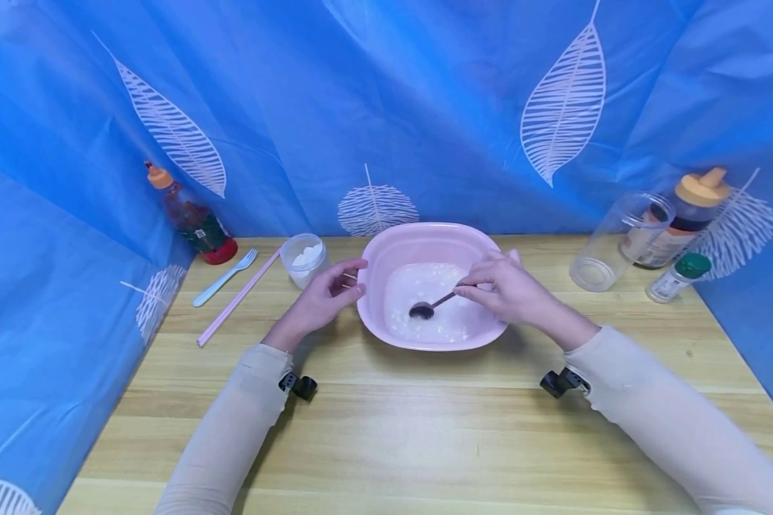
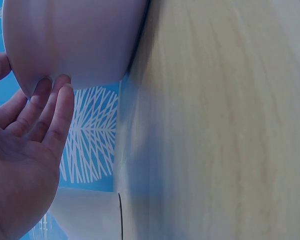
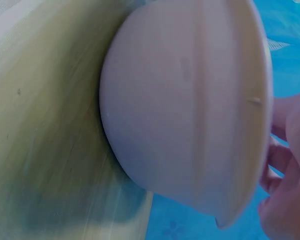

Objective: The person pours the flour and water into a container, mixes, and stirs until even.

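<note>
A pink plastic basin stands on the table with whitish, bubbly-looking contents in the bottom. My right hand reaches over its right rim and pinches the handle of a dark spoon, whose bowl is down in those contents. In the right wrist view the hand shows beyond the basin's rim, and the spoon is hidden. My left hand touches the basin's left side; in the left wrist view its loosely extended fingertips rest against the outer wall.
Left of the basin are a clear jar with white lumps, pink chopsticks, a blue fork and a red sauce bottle. On the right are a clear tall cup, a yellow-capped bottle and a green-capped shaker. Blue sheeting surrounds the table.
</note>
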### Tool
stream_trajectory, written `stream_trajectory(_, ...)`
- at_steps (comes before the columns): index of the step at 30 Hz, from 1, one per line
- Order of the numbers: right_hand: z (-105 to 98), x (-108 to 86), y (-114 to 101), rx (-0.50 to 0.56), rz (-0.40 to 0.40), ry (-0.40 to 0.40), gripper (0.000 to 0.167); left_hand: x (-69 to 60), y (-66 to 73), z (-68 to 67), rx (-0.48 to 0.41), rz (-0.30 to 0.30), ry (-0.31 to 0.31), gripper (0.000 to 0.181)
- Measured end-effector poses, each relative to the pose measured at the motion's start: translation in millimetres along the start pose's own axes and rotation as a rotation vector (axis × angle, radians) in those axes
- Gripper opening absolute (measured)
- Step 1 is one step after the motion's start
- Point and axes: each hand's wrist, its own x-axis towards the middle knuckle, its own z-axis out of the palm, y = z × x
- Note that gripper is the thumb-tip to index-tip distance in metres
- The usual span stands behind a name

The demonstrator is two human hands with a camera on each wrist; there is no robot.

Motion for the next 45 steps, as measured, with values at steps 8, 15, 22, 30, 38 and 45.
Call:
stream_trajectory(8,0.9,7.3,6.3,-0.184,0.038,0.108,0.009,0.8,-1.4,1.6,-0.009,0.01,-0.001,0.052)
stream_trajectory(15,-16.7,0.6,13.4,-0.242,0.078,0.11,0.011,1.1,-1.0,0.6,-0.007,-0.008,0.002,0.052)
stream_trajectory(22,-27.1,-5.2,12.7,-0.23,0.065,-0.011,0.009,1.1,-1.4,0.1,-0.009,-0.009,-0.004,0.052)
stream_trajectory(30,-8.3,-4.3,3.3,-0.025,-0.029,-0.074,0.008,1.3,-1.6,0.3,-0.014,-0.001,-0.004,0.051)
stream_trajectory(38,10.4,10.5,-3.8,-0.096,-0.047,0.023,0.008,0.6,-0.9,1.0,-0.013,0.004,-0.006,0.052)
stream_trajectory(45,4.0,13.9,3.6,-0.249,0.051,0.078,0.011,1.8,-2.3,0.0,-0.013,-0.007,-0.007,0.052)
